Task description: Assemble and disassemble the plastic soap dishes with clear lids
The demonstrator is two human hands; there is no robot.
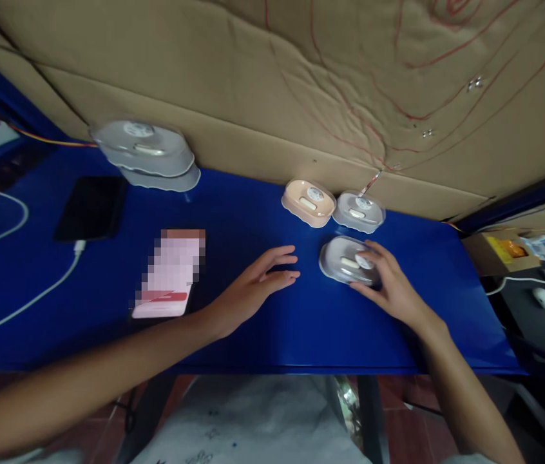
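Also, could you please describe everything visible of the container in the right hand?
The grey container is low and rounded, with a clear cover that looks like plastic, a pale bar and a round white label partly hidden by fingers. It sits on the blue table, in front of a peach container and another grey one, apart from both. The right hand holds its right end, thumb on the near side.

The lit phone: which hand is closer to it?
Left. The left hand is just right of the lit phone; the right hand is farther right, gripping a grey box.
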